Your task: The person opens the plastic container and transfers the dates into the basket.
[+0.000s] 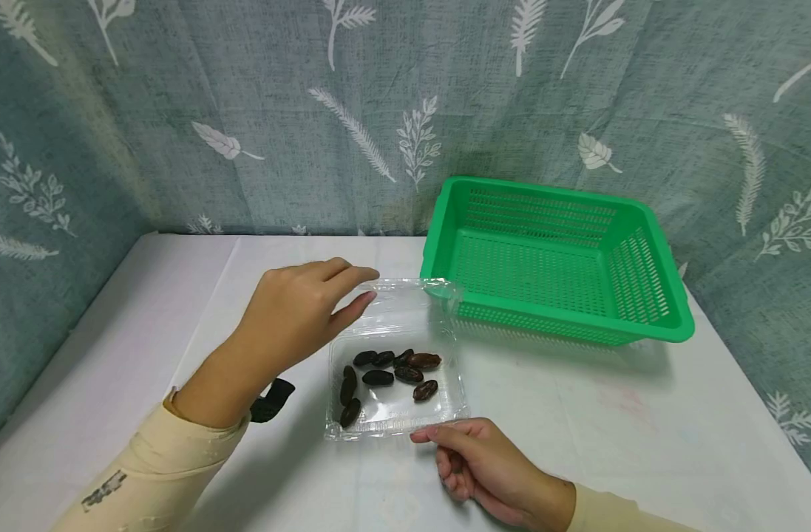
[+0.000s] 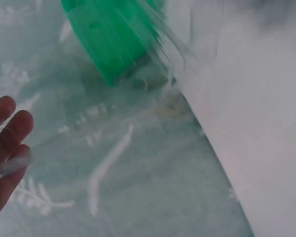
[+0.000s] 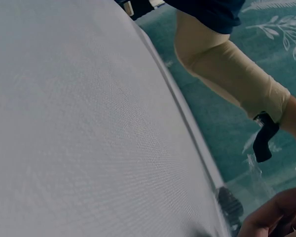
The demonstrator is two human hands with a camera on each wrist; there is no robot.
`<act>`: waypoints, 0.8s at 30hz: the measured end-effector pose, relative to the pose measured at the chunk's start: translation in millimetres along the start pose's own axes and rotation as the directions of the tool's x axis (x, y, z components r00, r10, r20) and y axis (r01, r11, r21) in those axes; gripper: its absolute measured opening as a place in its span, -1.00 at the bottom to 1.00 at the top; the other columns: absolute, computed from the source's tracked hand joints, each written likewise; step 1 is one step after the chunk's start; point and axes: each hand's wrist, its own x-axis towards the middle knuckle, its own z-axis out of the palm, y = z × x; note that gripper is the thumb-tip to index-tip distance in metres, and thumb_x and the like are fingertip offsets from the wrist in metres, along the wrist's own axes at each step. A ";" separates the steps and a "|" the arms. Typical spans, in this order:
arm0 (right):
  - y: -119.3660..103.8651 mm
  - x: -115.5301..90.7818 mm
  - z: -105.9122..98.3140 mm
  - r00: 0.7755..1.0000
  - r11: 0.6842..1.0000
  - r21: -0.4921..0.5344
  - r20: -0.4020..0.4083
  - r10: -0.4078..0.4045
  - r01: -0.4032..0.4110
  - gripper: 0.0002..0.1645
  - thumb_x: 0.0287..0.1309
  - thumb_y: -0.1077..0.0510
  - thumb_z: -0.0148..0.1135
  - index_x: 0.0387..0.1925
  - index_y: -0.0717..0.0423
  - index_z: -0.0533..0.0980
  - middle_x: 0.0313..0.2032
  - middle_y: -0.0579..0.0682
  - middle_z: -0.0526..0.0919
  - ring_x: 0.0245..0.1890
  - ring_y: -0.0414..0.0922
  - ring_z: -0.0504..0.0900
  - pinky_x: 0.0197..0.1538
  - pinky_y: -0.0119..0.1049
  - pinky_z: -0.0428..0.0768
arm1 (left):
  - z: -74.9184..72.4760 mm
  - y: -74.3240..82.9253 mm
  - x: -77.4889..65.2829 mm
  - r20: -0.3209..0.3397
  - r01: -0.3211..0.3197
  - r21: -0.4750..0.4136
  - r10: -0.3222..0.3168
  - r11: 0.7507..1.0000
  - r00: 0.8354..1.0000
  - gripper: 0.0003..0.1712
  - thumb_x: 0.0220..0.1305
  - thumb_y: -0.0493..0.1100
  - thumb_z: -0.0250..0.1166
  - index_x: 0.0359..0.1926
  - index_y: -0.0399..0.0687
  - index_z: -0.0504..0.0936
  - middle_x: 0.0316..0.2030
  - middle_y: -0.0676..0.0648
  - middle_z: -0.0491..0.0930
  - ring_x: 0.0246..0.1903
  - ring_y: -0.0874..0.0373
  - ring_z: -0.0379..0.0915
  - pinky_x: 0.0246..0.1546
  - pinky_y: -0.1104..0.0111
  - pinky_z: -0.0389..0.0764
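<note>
A clear plastic clamshell box (image 1: 395, 423) sits on the table in the head view, its transparent lid raised at the far side. Several dark brown dates (image 1: 408, 374) lie loose in its base. My left hand (image 1: 305, 307) holds the lid's far left corner, thumb below and fingers above. In the left wrist view, fingertips (image 2: 23, 123) show at the left edge beside blurred clear film. At the front rim of the box, my right hand (image 1: 488, 465) grips with thumb and forefinger, its other fingers curled under. Part of that hand (image 3: 276, 212) shows low in the right wrist view.
A green slotted basket (image 1: 678, 321) stands behind and to the right, its near left corner overlapped by the lid. A black strap (image 1: 272, 401) hangs at the left sleeve. Patterned grey-green cloth (image 1: 259, 96) hangs behind and beside the white table (image 1: 611, 443).
</note>
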 end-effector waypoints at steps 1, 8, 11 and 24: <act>0.2 0.0 -0.1 1.000 1.000 -0.001 0.014 0.001 -0.001 -0.46 0.36 0.03 0.18 0.15 0.41 0.51 -0.62 -0.23 0.53 -0.68 -0.43 0.46 -0.61 -0.62 0.40 | 0.4 -3.4 -1.6 0.000 0.014 0.004 -0.014 1.000 1.000 -0.80 0.24 -0.10 0.41 -0.12 -0.02 0.72 -0.43 0.02 0.69 -0.66 0.18 0.49 -0.74 0.35 0.44; -1.2 3.3 -2.6 0.997 1.000 -0.017 0.072 -0.002 0.003 -0.43 0.38 0.03 0.18 0.14 0.46 0.49 -0.62 -0.22 0.55 -0.69 -0.43 0.48 -0.61 -0.61 0.44 | 3.5 -30.3 -14.7 0.007 0.136 -0.006 -0.136 0.991 0.991 -0.83 0.24 -0.22 0.38 -0.13 -0.02 0.73 -0.36 -0.01 0.74 -0.56 0.14 0.64 -0.76 0.34 0.41; -1.5 5.3 -3.6 0.997 1.000 -0.015 0.081 -0.002 0.003 -0.44 0.38 0.02 0.17 0.12 0.46 0.50 -0.62 -0.22 0.56 -0.69 -0.42 0.48 -0.61 -0.59 0.46 | 8.0 -40.6 -20.2 0.026 0.213 -0.030 -0.212 0.977 0.977 -0.84 0.28 -0.23 0.34 -0.12 -0.03 0.73 -0.32 -0.04 0.76 -0.49 0.12 0.69 -0.75 0.31 0.43; 1.2 7.7 -4.7 0.994 1.000 -0.005 0.109 -0.016 0.017 -0.38 0.40 0.02 0.16 0.18 0.51 0.43 -0.58 -0.19 0.59 -0.67 -0.40 0.50 -0.58 -0.58 0.52 | 60.8 -84.5 -31.4 0.482 0.722 -0.250 -0.563 0.646 0.671 -0.55 0.39 -0.19 0.24 0.27 -0.12 0.51 0.08 -0.27 0.57 -0.11 -0.14 0.65 -0.23 0.10 0.68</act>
